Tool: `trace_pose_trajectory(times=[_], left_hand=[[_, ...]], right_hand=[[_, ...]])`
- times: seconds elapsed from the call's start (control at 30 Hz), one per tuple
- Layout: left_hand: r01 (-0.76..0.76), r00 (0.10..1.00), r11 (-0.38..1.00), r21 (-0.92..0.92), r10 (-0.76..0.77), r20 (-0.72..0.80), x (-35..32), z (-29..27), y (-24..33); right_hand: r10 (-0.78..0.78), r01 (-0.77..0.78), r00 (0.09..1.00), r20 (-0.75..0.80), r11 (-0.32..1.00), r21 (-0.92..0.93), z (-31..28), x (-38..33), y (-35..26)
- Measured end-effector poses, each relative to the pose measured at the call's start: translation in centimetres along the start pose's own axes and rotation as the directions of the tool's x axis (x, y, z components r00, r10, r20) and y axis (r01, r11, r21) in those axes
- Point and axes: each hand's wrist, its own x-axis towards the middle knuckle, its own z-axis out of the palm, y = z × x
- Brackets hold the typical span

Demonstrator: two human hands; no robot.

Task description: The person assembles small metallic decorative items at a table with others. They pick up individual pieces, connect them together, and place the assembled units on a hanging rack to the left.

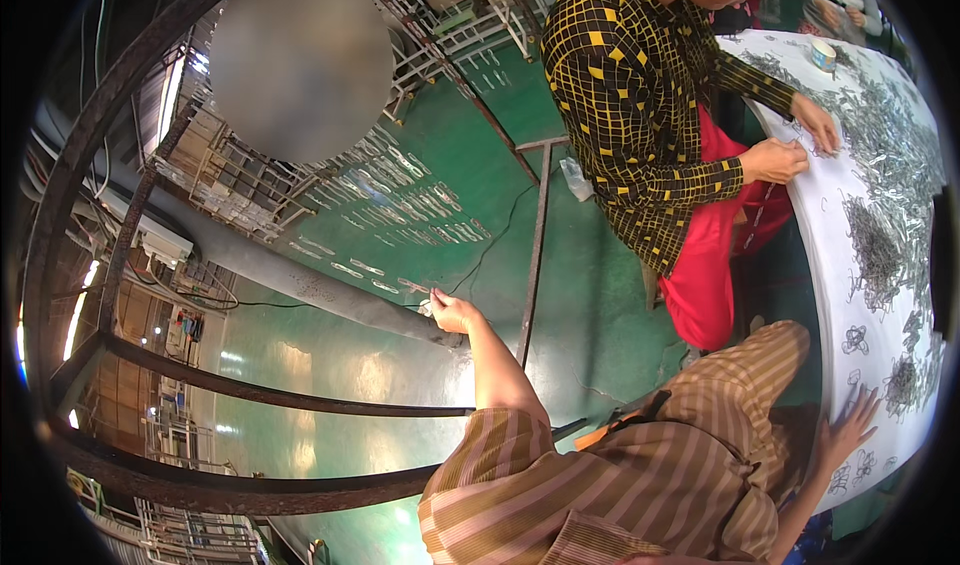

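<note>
My left hand [455, 313] is stretched out to the left, its fingers closed on the end of a thin pale strip [413, 286]. Beyond it, several similar slender strips [405, 200] show in rows against the green floor. On the right, my right hand [852, 427] rests with fingers spread on the white-covered table [835, 310]. Around that hand lie small clusters of dark, wire-like pieces [840, 477]. A larger heap of small dark pieces [873, 255] spreads farther up the table.
A person in a black-and-yellow checked shirt [625, 95] sits at the table, handling something small. A cup [823, 56] stands at its far end. Rusty metal bars [290, 390] and a thick grey pipe [330, 290] cross the left side. A dark upright bar [537, 255] stands nearby.
</note>
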Motion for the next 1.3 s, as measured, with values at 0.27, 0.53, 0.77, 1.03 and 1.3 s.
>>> trace_pose_trajectory(times=[0.27,0.53,0.77,1.03,1.3], left_hand=[[-0.064,0.998,0.997,0.04,0.064,-0.008,1.4,-2.0,0.7],[-0.269,0.962,0.962,-0.046,0.271,0.026,1.6,-2.7,4.0],[-0.403,0.848,0.823,-0.399,0.5,0.175,-1.1,-4.5,13.2],[-0.343,0.627,0.623,-0.704,0.709,0.323,-6.2,-10.1,26.0],[0.136,0.336,0.416,-0.899,0.834,0.437,-17.9,-11.2,33.8]], right_hand=[[-0.002,0.002,1.0,0.001,1.0,-0.007,-0.6,0.4,-0.4],[0.029,-0.029,0.999,0.032,1.0,0.0,-0.1,-0.1,-0.7],[0.14,-0.15,0.971,0.194,0.988,0.035,-2.4,-0.7,-0.7],[0.119,-0.136,0.972,0.203,0.988,0.071,-5.3,2.2,-1.4],[0.184,-0.213,0.957,0.224,0.971,0.11,-5.3,0.2,-2.0]])
